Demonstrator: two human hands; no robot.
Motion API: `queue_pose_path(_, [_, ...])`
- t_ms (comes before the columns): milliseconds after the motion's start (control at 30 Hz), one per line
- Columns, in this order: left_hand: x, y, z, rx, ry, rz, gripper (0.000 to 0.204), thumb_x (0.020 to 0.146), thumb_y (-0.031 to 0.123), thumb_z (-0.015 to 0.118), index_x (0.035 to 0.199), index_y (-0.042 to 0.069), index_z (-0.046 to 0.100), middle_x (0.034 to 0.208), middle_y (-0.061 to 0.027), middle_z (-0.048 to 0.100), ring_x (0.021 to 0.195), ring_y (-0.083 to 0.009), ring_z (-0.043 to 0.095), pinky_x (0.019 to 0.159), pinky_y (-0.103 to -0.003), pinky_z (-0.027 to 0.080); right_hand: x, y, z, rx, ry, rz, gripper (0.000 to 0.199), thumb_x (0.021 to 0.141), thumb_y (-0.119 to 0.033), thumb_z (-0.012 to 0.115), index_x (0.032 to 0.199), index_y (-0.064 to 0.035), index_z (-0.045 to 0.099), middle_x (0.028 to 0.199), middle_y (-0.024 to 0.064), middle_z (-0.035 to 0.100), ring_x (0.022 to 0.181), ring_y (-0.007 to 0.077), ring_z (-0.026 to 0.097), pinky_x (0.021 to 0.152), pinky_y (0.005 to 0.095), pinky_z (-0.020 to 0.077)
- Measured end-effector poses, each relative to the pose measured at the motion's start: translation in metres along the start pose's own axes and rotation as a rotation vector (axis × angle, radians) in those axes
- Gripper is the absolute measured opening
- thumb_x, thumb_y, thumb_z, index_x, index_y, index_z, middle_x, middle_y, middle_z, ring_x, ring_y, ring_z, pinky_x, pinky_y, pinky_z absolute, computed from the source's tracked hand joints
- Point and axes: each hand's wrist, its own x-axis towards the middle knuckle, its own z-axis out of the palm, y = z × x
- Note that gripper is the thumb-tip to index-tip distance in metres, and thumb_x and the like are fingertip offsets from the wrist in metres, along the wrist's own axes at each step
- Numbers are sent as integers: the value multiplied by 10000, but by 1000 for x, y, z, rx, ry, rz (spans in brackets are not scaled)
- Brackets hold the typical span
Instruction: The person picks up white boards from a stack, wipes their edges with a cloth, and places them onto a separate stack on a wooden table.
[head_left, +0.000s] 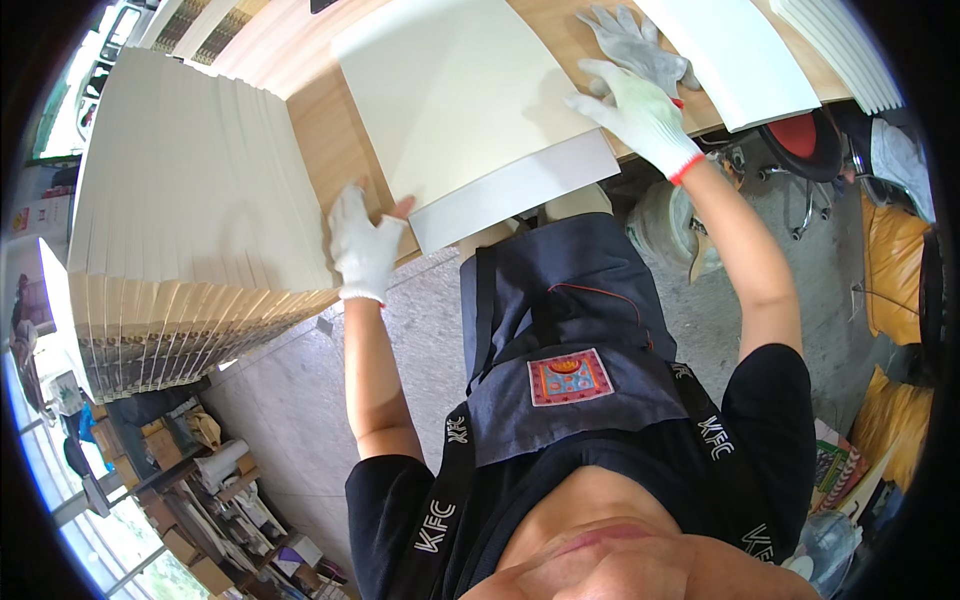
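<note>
- Left hand (365, 250) in a white work glove sits at the near left corner of the cream board (455, 95), fingers (350, 205) resting on the desk and curled loosely, the bare thumb tip poking through the glove and touching the board's edge.
- Right hand (640, 115), also gloved in white with a red cuff, lies flat on the board's far right edge, fingers (590, 103) spread wide and pressing down, pinching nothing.
- The cream board lies between the two hands on the wooden desk (325, 140), its near corner overhanging the desk edge; a grey sheet (520, 190) peeks out from under it along the near side.
- Just beyond the right fingers, a spare grey glove (625, 40) lies flat on the desk, touching the hand.
- Further to the right of that hand, another white board (740, 55) rests on the desk.
- Left of the left fingers, a big fanned stack of cream boards (190, 200) stands close by.
- Below the desk, the person's dark apron (560, 320) hangs over the concrete floor (290, 390).
</note>
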Motion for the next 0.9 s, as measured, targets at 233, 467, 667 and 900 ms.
queue_pose_path(233, [-23, -17, 5, 4, 126, 293, 641, 657, 295, 876, 1141, -24, 602, 1398, -198, 517, 1305, -382, 433, 1079, -454, 374, -38, 0, 48, -232, 319, -314, 772, 795, -585, 703, 1317, -33, 565, 1405, 123, 524, 1334, 299, 448, 1115, 428, 341])
queue_pose_path(467, [-20, -16, 0, 59, 59, 297, 612, 702, 348, 835, 1110, -40, 595, 1430, -227, 479, 1324, -410, 395, 1116, -480, 303, -38, -4, 51, -202, 353, -329, 805, 767, -590, 723, 1317, -27, 552, 1399, 125, 526, 1325, 302, 459, 1107, 423, 349])
queue_pose_path(667, [-16, -19, 1, 114, 30, 328, 624, 741, 390, 797, 1125, -56, 588, 1447, -232, 455, 1336, -430, 370, 1129, -496, 268, -37, -12, 46, -280, 380, -377, 808, 755, -614, 718, 1279, -15, 577, 1329, 129, 580, 1240, 310, 533, 1054, 417, 409])
queue_pose_path(900, [-18, -21, 0, 138, 27, 318, 669, 751, 431, 781, 1179, -45, 587, 1447, -225, 458, 1340, -410, 384, 1133, -514, 245, -38, -14, 47, -259, 422, -354, 832, 721, -642, 731, 1257, -19, 598, 1321, 117, 588, 1222, 295, 547, 1037, 416, 411])
